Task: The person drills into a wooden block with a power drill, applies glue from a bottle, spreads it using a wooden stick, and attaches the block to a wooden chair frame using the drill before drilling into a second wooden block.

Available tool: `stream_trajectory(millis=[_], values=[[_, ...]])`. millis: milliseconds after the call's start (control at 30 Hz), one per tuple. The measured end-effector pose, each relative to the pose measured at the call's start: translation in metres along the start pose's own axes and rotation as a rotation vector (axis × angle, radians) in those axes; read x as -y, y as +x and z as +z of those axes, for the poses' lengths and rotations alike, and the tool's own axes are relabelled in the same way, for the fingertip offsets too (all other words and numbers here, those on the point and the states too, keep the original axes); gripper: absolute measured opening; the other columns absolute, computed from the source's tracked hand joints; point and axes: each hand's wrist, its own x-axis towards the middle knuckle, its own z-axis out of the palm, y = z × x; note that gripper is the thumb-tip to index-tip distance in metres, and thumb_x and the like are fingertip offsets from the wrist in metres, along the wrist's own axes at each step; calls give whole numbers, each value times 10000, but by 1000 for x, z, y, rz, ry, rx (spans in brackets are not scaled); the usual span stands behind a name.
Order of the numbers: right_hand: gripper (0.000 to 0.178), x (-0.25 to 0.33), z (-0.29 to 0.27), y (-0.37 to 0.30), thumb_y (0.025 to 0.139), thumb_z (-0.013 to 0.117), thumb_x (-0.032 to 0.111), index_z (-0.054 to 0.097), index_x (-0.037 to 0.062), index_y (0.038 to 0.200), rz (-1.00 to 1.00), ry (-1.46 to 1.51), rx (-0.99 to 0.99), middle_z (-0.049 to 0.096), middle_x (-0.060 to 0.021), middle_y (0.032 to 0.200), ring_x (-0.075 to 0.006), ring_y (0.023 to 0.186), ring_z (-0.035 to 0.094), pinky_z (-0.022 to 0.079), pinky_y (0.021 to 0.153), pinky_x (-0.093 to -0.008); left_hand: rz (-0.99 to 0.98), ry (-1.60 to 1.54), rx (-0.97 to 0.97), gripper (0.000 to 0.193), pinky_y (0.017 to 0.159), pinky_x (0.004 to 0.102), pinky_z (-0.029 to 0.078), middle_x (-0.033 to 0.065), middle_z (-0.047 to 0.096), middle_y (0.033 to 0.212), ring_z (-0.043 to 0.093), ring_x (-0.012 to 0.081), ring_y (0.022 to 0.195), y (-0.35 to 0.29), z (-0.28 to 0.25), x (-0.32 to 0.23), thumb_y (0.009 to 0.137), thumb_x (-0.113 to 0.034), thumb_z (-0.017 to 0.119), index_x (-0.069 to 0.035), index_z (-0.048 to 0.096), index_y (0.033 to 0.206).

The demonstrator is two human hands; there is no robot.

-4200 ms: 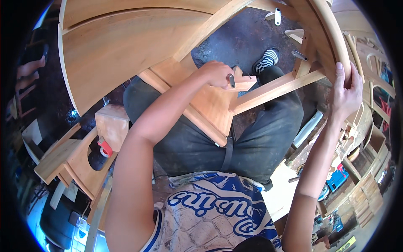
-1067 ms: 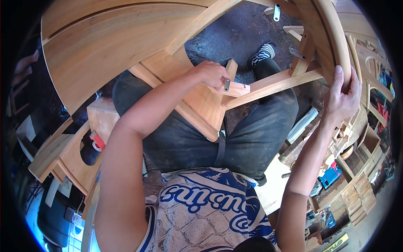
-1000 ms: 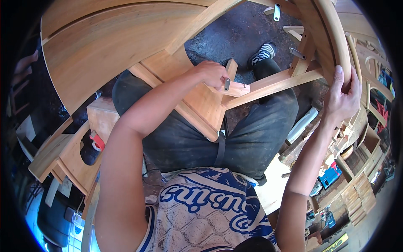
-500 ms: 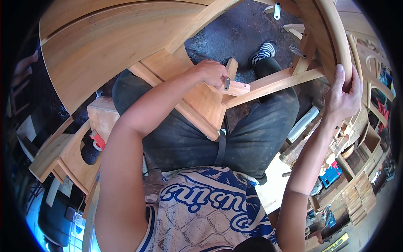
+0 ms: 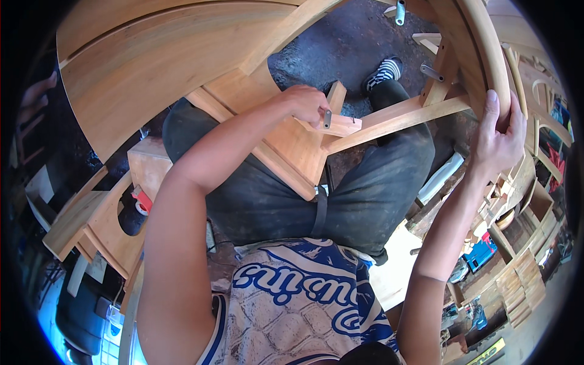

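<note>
A light wooden furniture frame (image 5: 401, 125) lies across my thighs. My left hand (image 5: 307, 104) is closed around a short wooden bar (image 5: 344, 125), just beside a small metal bracket (image 5: 327, 119) on it. Beneath that hand is a flat wooden panel (image 5: 291, 159) with a rail along its near edge. Over on the right, my right hand (image 5: 502, 137) grips a curved wooden rail (image 5: 494, 61), thumb on top and fingers around its far side. A second metal bracket (image 5: 432, 73) sits on the upright next to this rail. What the left fingertips touch is hidden.
A large curved wooden panel (image 5: 158, 67) fills the upper left. Below it stand a wooden block (image 5: 149, 159), a red tape dispenser (image 5: 142, 199) and a cut-out wooden piece (image 5: 109, 234). Wood offcuts (image 5: 520, 283) and a blue tool (image 5: 480, 254) lie at right.
</note>
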Motion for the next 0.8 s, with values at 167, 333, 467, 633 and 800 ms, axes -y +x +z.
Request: stream_trajectory(millis=[167,333,467,633,800], values=[[437,-5,1,1,877,785,478,781,117,1123,-3,-20,-1,732,-39,936,-202,814,692,537,752,-331,-3,-18,14,608,881,416,525,34,766,1023,708,263,1008,2,0,0,665,-246,835,-255,742,1266],[429,-2,1,0,874,781,494,785,141,1119,19,-23,-3,727,-27,925,-188,799,685,531,735,-326,14,-4,8,617,893,413,520,42,765,1027,707,264,1009,3,0,0,661,-247,839,-236,740,1270],[434,-2,0,2,874,780,501,785,143,1119,24,-26,13,726,-26,922,-187,795,684,532,735,-327,19,-10,-4,620,898,413,519,45,765,1028,706,267,1007,3,1,2,655,-246,839,-234,742,1268],[443,-1,1,1,874,778,511,784,142,1119,24,-26,6,729,-30,926,-196,809,695,538,744,-327,-12,4,17,618,902,416,519,42,765,1022,705,267,1003,1,1,2,652,-243,835,-247,745,1263],[448,-2,0,1,872,778,514,784,139,1118,-1,-43,-8,737,-37,942,-201,819,702,543,743,-332,-31,26,38,611,902,415,519,37,765,1011,705,264,1000,-1,-2,-3,656,-243,838,-258,747,1260]])
